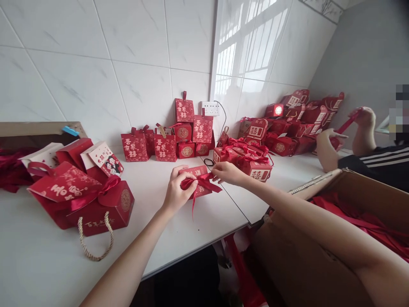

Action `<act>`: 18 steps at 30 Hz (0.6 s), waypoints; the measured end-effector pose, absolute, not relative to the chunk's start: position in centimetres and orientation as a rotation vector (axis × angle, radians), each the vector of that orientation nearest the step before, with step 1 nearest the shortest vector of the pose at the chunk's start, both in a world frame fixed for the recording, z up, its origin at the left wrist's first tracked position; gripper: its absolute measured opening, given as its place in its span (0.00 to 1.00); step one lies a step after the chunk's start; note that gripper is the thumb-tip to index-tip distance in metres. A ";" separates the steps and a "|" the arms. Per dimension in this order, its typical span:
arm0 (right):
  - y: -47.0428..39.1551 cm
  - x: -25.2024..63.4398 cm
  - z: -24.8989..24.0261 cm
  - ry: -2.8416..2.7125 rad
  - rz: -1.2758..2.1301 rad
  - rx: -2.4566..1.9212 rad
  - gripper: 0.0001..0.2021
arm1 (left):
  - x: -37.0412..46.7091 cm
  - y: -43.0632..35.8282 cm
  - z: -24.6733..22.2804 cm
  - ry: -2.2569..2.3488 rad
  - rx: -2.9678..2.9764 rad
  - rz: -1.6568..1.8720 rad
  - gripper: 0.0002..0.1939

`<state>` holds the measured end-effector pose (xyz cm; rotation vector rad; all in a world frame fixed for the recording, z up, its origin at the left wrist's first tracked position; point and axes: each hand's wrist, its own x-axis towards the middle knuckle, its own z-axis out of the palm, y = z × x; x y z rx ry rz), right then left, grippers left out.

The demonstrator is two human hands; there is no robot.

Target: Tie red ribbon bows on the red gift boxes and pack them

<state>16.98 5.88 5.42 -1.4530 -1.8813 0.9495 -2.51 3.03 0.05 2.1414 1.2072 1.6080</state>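
A small red gift box (pixel 200 170) with pale lettering sits on the white table in front of me. Red ribbon (pixel 206 184) forms loops across its top, and one tail hangs down its near side. My left hand (pixel 180 186) is at the box's left, thumb and fingers closed on a loop of the ribbon. At the right, my right hand (pixel 226 173) pinches another part of the same ribbon between thumb and fingers. Parts of the box are hidden behind the ribbon and my fingers.
Red gift boxes (pixel 134 147) stand along the tiled wall, with more piled at the right (pixel 281 128). A rope-handled box (pixel 105 209) lies left. An open carton (pixel 271 243) of red material stands right. Another person's hands (pixel 364 123) hold red ribbon. A socket strip (pixel 210 108) is on the wall.
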 end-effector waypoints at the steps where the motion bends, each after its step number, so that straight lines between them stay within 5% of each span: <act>1: 5.6 17.0 5.7 -1.868 0.841 -1.445 0.07 | -2.5 3.0 0.1 1.213 2.131 1.603 0.03; 5: 3.3 16.3 6.7 -2.044 0.386 -1.181 0.13 | -2.4 3.1 0.0 1.222 2.096 1.604 0.03; 11: -0.2 13.4 5.9 -2.923 0.140 -1.177 0.22 | -2.2 2.9 0.0 1.286 2.094 1.610 0.04; 18: 0.2 12.5 5.3 -2.811 0.388 -1.254 0.14 | -1.8 2.5 0.0 1.339 2.135 1.597 0.04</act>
